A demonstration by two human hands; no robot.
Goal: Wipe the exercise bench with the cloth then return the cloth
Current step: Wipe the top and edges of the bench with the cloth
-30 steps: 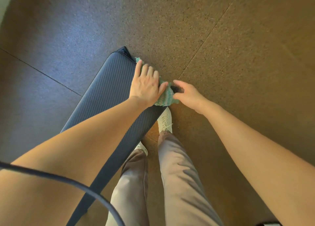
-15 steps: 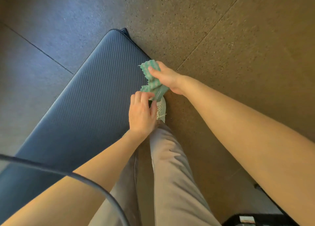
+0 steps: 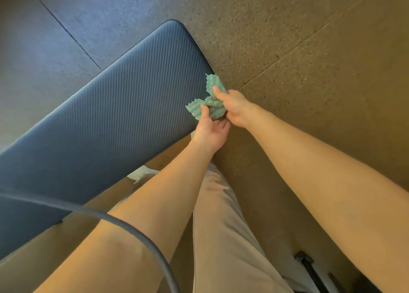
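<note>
The exercise bench (image 3: 115,120) is a long dark ribbed pad running from the lower left up to the middle. A crumpled green and white cloth (image 3: 210,102) hangs in the air just off the bench's right edge. My right hand (image 3: 234,107) pinches it from the right, thumb on top. My left hand (image 3: 210,131) is below it, palm up, with its thumb and fingers closed on the cloth's lower left part. Both hands hold the cloth clear of the pad.
Speckled rubber floor tiles (image 3: 287,49) surround the bench. My legs in beige trousers (image 3: 225,226) and a white shoe (image 3: 141,174) stand beside the bench's near edge. A dark cable (image 3: 137,228) crosses the lower left. A black object (image 3: 309,268) sits at the bottom right.
The cloth came off the bench's far end into both hands. My left hand turned palm up beneath it, and my right hand shifted its grip. The view shifted along the bench.
</note>
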